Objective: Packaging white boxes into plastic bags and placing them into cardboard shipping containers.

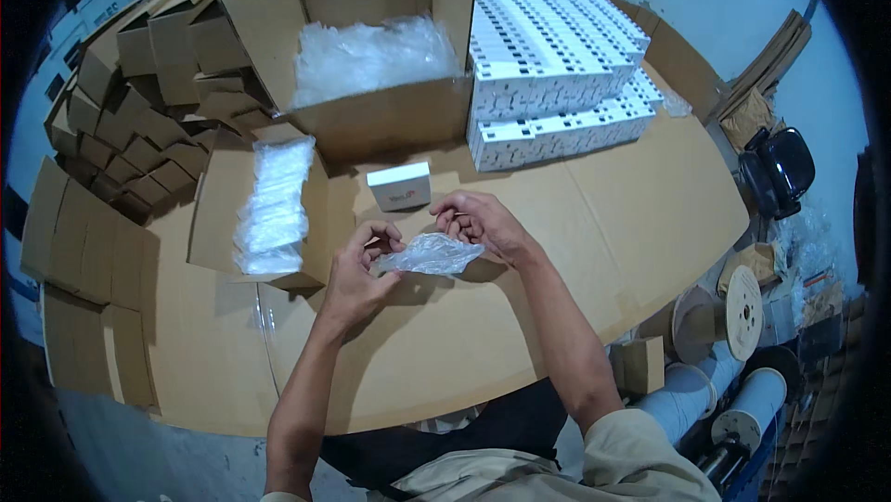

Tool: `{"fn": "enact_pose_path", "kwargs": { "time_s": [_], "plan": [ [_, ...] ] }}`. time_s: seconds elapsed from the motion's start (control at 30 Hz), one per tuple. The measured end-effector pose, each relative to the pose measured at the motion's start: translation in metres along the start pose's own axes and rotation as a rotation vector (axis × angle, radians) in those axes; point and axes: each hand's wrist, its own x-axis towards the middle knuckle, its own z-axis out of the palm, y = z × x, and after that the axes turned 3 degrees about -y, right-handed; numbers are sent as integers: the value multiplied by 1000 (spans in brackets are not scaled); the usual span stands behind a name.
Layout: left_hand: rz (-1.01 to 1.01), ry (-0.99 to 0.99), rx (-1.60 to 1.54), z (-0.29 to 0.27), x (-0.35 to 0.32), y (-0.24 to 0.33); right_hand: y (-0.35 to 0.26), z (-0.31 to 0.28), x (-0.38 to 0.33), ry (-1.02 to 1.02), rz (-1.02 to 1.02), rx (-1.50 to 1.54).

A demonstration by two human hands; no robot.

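Observation:
A crumpled clear plastic bag (432, 255) is pinched at its left end by my left hand (362, 265), thumb below and fingers curled above. My right hand (483, 226) is at the bag's right end with its fingers curled in. Whether those fingers grip the film cannot be made out. Just beyond both hands, a small white box (400, 186) stands on the cardboard-covered table (408, 363). To the left, an open carton (213, 214) holds a row of clear-wrapped packs (276, 205).
A large open carton (380, 122) of clear plastic bags (376, 61) stands at the back. Stacked white boxes (557, 84) fill the back right. Folded brown cartons (139, 122) pile up at far left. Beyond the table's right edge are spools (742, 314) and film rolls (677, 400).

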Motion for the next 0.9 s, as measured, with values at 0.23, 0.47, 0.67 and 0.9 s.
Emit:
{"fn": "enact_pose_path", "kwargs": {
  "time_s": [0.23,0.47,0.67,0.9],
  "plan": [
    [-85,-60,-103,0,2,-25,0,31,-6,-49,73,-480],
    [-127,40,-269,-4,3,-19,-9,24,-2,21,101,-344],
    [-162,150,-388,-10,5,-46,4,8,3,-13,118,-336],
    [-104,105,-414,1,1,-43,1,24,4,-12,172,-295]
  ]
}}
